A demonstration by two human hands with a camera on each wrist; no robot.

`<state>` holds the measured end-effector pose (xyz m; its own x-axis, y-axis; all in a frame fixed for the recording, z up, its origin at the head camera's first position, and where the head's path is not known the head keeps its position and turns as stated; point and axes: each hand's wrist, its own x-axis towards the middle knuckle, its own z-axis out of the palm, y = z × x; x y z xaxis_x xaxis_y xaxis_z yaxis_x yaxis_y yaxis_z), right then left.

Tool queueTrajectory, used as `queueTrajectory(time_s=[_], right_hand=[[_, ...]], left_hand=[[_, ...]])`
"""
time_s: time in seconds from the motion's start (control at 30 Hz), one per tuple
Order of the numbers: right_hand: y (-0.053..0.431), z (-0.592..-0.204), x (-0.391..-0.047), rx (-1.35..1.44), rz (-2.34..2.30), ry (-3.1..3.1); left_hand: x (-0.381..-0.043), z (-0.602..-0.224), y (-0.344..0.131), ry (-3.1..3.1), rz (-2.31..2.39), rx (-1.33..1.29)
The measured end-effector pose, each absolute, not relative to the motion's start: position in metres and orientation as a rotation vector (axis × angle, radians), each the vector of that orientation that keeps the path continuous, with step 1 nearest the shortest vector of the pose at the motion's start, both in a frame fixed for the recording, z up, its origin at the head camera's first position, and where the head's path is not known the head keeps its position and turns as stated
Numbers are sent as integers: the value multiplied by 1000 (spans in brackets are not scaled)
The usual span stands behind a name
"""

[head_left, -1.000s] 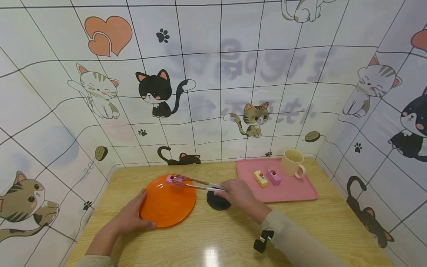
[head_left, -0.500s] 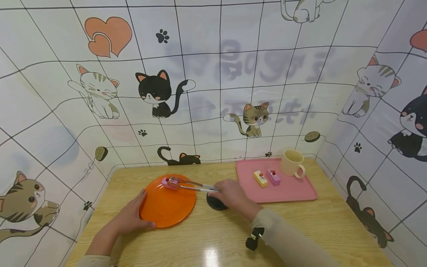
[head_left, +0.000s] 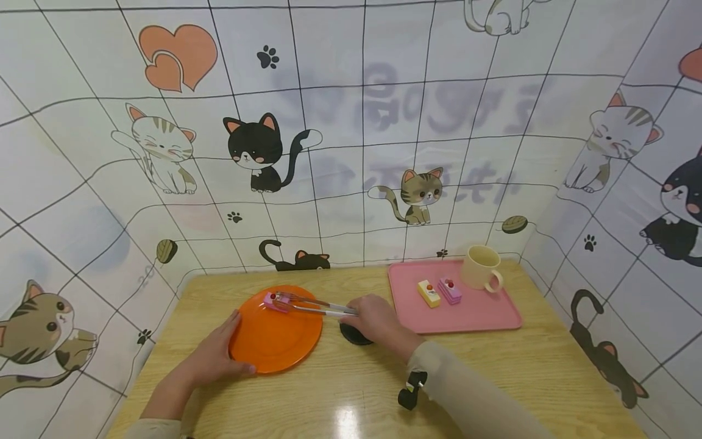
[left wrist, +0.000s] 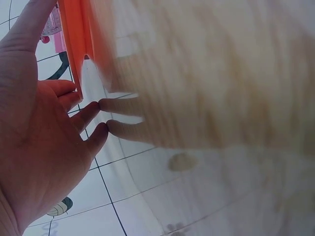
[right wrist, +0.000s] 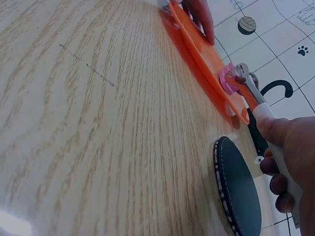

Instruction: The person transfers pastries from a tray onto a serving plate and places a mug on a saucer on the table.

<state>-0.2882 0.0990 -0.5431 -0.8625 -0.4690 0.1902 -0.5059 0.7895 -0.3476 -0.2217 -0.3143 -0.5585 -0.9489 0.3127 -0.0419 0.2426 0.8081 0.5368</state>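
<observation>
Two hands of mine are at one smooth, glossy orange plate (head_left: 274, 341). My left hand (head_left: 216, 355) spreads wide, fingers at the rim near ten o'clock, thumb near seven. My right hand (head_left: 378, 320) holds the metal tongs (right wrist: 264, 109), thumb and fingers wrapped round their white grips, and the slim arms reach in over the plate's two o'clock. Their tips meet the pink cake slice (head_left: 272, 302), a small block topped with a red berry, sitting on the plate near twelve.

At the plate's three o'clock lies a flat black disc (right wrist: 238, 189), pale stitch-like marks along its edge. Beyond it, between two and three, a pink tray (head_left: 466, 318) with rounded corners bears a yellow cake slice (head_left: 428, 294), a second pink slice (head_left: 450, 291) beside it, and a cream mug (head_left: 478, 271), handle turned to four.

The plate's raised rim and the disc stand apart, with the wood-grain tabletop (head_left: 307, 396) showing between them and stretching broadly toward six. A cat-printed wall sheet (head_left: 340, 122) bounds twelve o'clock.

From the head, my right hand hides part of the disc. Whether the tips pinch the slice or only touch it, I cannot tell. The left wrist view blurs the wood and cuts off my thumb.
</observation>
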Motion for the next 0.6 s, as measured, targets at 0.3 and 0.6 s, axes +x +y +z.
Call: queueTrajectory(time_s=[0.3,0.6], right_hand=[[98,-543,-289,795,603,-2912],[98,-545,-290,812,611,-2896]], left_hand=[[-222,-558,-315,2873,823,446],[-223,-560,-315,2865,814,447]])
